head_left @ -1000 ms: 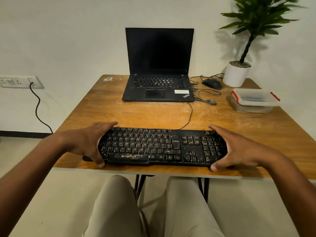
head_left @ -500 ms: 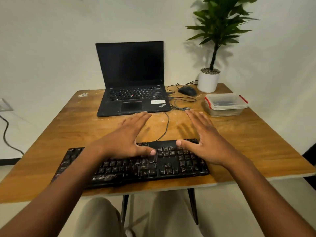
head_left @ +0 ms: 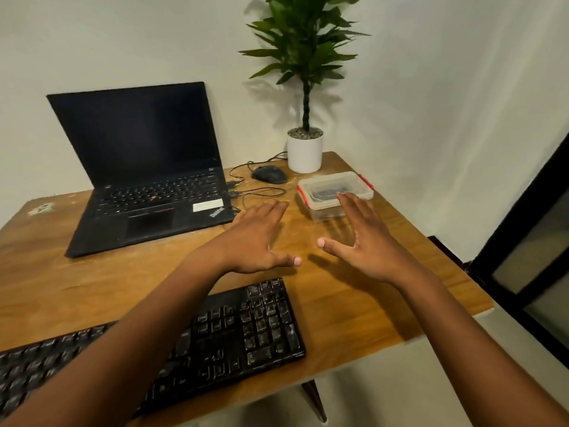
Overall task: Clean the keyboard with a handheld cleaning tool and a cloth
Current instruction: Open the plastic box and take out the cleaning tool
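A worn wooden table [head_left: 77, 291] with a glossy, scuffed orange-brown top fills the view. The landmark is a black keyboard [head_left: 246, 331], a long flat slab lying along the table's near edge; its keys are dull with pale dust. My left forearm crosses over its left half.

Beyond the keyboard and to its right sits a clear plastic box [head_left: 326, 208], rectangular with rounded corners, its lid [head_left: 332, 183] held down by red clips. Something dark lies inside, too blurred to name.

Beyond the keyboard to the left stands an open black laptop [head_left: 147, 186], matte, screen dark. Between the laptop and the box lie thin black cables [head_left: 261, 192] and a rounded black mouse [head_left: 269, 174]. Behind the box is a white cylindrical pot [head_left: 304, 155] topped with pebbles, holding a leafy green plant [head_left: 304, 41].

Both my arms reach forward, past the keyboard's far edge, toward the box. My left hand [head_left: 255, 238] is palm down above the wood, fingers straight and together, thumb out, holding nothing. My right hand [head_left: 366, 241] is spread, fingers fanned, thumb stretched wide toward the left hand; its fingertips overlap the box's near side in this view, and I cannot tell whether they touch it.
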The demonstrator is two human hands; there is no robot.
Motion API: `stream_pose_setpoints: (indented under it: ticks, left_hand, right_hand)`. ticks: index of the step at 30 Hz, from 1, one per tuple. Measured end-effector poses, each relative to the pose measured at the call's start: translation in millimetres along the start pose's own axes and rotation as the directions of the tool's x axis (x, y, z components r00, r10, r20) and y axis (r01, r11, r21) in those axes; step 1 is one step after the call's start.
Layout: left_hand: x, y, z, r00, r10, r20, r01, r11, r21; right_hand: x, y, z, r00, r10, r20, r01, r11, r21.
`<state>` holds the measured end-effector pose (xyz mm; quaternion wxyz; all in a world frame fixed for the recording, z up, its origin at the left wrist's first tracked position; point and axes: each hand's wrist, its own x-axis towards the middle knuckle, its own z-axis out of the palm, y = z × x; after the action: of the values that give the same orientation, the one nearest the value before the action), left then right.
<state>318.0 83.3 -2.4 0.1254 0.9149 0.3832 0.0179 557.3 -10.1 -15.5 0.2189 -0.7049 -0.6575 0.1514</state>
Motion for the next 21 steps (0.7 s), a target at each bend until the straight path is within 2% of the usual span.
stream_pose_setpoints:
  ticks: [5,8,13,18,21]
  left_hand:
    - [54,19,2,1.0,0.007,0.017,-0.01,0.99,0.139]
    - [85,19,2,1.0,-0.008,0.007,0.007,0.993,0.122]
    - [122,9,0,0.988,0.028,-0.154,-0.015,0.997,0.08]
    - [148,-1,-4,0.952,-0.068,-0.298,0.066,0.998,-0.016]
    - [160,-2,-5,0.943,-0.184,-0.278,0.16,0.981,-0.105]
  right_hand:
    - [31,32,2,1.0,0.002,-0.023,-0.004,0.997,-0.077]
    - [53,44,-6,0.995,-0.024,-0.095,0.015,0.995,-0.094]
    - [85,59,-35,0.971,-0.104,-0.214,0.105,0.994,-0.005]
    - [116,79,-53,0.979,0.055,-0.196,-0.034,0.994,0.105]
    - [132,91,-56,0.975,0.104,-0.198,-0.078,0.988,0.137]
